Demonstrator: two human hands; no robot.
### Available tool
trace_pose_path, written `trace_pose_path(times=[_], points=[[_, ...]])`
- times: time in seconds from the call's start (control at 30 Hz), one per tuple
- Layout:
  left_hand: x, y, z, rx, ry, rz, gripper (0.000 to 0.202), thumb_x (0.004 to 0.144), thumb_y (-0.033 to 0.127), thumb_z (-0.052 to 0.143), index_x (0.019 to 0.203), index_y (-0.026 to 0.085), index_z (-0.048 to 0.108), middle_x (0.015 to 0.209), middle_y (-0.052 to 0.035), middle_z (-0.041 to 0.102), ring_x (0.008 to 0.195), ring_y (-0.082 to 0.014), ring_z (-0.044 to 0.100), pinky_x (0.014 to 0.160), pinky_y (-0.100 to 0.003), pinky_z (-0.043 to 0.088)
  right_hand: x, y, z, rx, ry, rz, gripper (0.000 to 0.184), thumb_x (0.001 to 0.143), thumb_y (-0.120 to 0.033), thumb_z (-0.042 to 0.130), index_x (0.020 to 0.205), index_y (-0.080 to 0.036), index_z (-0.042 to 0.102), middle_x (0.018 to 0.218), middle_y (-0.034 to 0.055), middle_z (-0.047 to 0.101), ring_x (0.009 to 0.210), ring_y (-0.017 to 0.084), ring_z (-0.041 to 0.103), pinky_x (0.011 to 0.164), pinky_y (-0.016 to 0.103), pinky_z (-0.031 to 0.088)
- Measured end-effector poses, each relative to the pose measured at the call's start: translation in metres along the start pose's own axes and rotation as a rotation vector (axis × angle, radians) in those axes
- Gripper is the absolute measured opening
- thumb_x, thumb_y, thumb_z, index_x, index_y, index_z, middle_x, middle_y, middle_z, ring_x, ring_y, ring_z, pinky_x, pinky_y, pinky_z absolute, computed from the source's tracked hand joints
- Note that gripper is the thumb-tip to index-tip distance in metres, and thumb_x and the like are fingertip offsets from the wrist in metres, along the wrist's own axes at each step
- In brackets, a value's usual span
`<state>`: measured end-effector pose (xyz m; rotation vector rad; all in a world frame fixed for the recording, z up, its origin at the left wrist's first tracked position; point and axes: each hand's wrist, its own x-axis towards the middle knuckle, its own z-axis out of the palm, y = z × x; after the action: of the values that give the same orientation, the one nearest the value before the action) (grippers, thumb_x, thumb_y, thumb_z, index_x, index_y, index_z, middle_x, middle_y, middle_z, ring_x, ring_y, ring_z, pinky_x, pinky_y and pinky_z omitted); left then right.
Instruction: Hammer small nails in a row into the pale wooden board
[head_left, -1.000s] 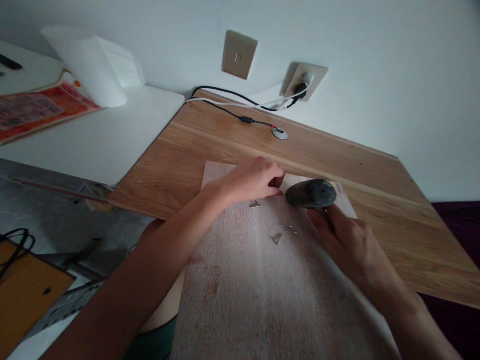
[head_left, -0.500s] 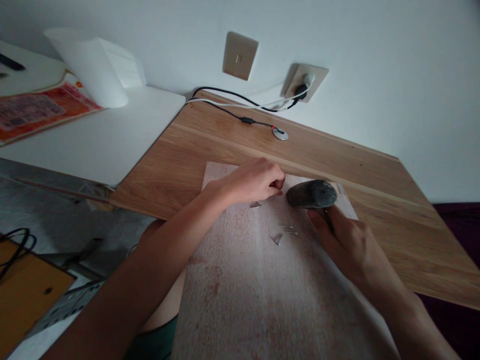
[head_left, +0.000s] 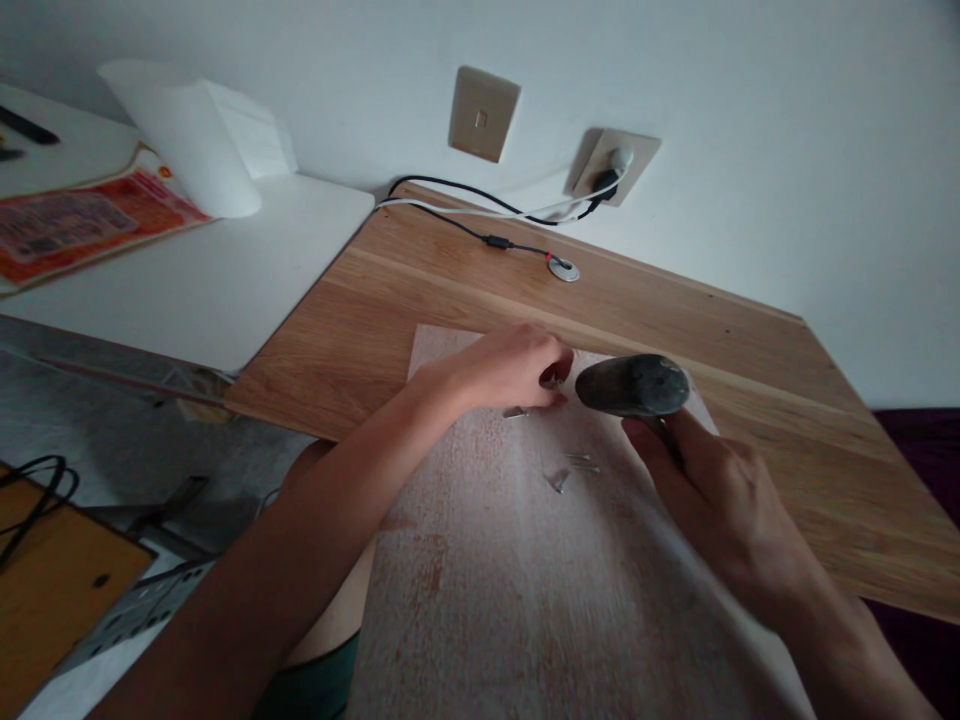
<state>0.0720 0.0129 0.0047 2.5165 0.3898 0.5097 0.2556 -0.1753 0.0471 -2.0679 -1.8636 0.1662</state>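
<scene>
A pale, worn wooden board (head_left: 480, 560) lies across the desk with several small nails (head_left: 559, 482) on its surface. My left hand (head_left: 517, 365) is near the board's far edge, its thumb and curled fingers apart. A small metal piece (head_left: 553, 381), likely a nail, shows in the gap between them; I cannot make out how it stands. Another nail (head_left: 516, 412) rests just below that hand. My right hand (head_left: 720, 480) is closed round the handle of a dark-headed mallet (head_left: 634, 385), its head raised just right of my left fingers. Most of the handle is hidden.
The wood-grain desk (head_left: 330, 330) meets the wall. Black and white cables (head_left: 465, 212) run along its back to a wall socket (head_left: 619, 165). At left, a white table (head_left: 285, 240) holds a white roll (head_left: 187, 140) and a red-orange printed sheet (head_left: 97, 215).
My left thumb and fingers have parted, uncovering the small metal piece. The mallet head and my right hand have shifted slightly right. The loose nails lie as before.
</scene>
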Motion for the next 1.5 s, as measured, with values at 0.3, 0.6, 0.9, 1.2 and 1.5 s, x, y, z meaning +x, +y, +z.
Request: trace_pose_path(times=[0.3,0.6,0.9,1.2,1.5], points=[[-0.001,-0.002,0.003,0.011,0.039,0.019,0.02,0.088,0.02,0.08,0.107,0.017,0.074,0.111,-0.0093,0.078,0.108,-0.0253,0.07,0.093,-0.036,0.05,0.017,-0.014,0.0,-0.063,0.031,-0.094,0.034,0.108,-0.049,0.047,0.094,-0.023,0.065,0.067,0.0039,0.063,0.058,0.02,0.061,0.055,0.029,0.03],[-0.001,-0.002,0.001,0.027,0.041,0.021,0.013,0.088,0.021,0.082,0.098,0.015,0.075,0.102,-0.0091,0.078,0.1,-0.0253,0.071,0.089,-0.036,0.05,0.019,-0.017,-0.006,-0.035,-0.001,-0.075,0.036,0.106,-0.051,0.047,0.091,-0.023,0.064,0.06,0.0023,0.057,0.051,0.019,0.055,0.056,0.03,0.031],[-0.001,0.002,-0.002,0.016,0.018,-0.011,0.01,0.092,0.013,0.073,0.084,0.016,0.079,0.081,-0.0062,0.077,0.079,-0.0198,0.07,0.074,-0.033,0.047,0.012,-0.007,-0.007,0.004,-0.027,0.006,0.031,0.1,-0.051,0.053,0.091,-0.024,0.066,0.061,0.0059,0.062,0.058,0.026,0.067,0.055,0.03,0.034],[0.003,0.0,0.0,0.018,0.022,0.021,0.012,0.089,0.01,0.073,0.08,0.016,0.08,0.079,-0.007,0.077,0.078,-0.0198,0.07,0.074,-0.033,0.045,0.015,-0.013,-0.01,0.012,0.03,0.055,0.029,0.095,-0.051,0.052,0.081,-0.025,0.057,0.056,0.0038,0.058,0.048,0.02,0.058,0.051,0.028,0.033],[0.002,-0.001,0.002,-0.042,0.021,0.007,0.016,0.087,0.007,0.066,0.079,0.017,0.076,0.079,-0.0052,0.077,0.073,-0.0171,0.068,0.068,-0.031,0.042,0.014,-0.015,-0.008,0.034,0.015,0.017,0.03,0.097,-0.05,0.053,0.09,-0.023,0.065,0.059,0.0045,0.062,0.055,0.022,0.063,0.054,0.028,0.033]])
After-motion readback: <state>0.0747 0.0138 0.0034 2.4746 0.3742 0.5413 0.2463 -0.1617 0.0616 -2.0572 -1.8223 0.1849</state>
